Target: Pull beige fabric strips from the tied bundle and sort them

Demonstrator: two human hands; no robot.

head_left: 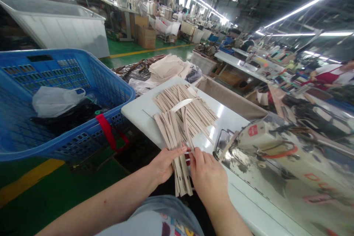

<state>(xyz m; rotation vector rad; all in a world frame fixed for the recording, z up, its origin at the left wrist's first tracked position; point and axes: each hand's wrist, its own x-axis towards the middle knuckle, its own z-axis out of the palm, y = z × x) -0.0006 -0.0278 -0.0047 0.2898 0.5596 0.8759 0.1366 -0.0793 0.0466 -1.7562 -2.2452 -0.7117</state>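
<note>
A bundle of long beige strips (pixel 177 125) lies on the white table (pixel 138 112), fanning out toward the far side, with a white band across it. My left hand (pixel 163 164) grips the near end of the bundle from the left, thumb on top. My right hand (pixel 206 175) pinches the same strips from the right, fingers closed on them. The strips' near ends hang over the table edge between both hands.
A sewing machine (pixel 276 151) sits on the table right of my hands. A blue plastic basket (pixel 83 81) with a white bag and dark cloth stands to the left. Beige fabric (pixel 168 68) is piled beyond the table. Other workers sit at distant tables.
</note>
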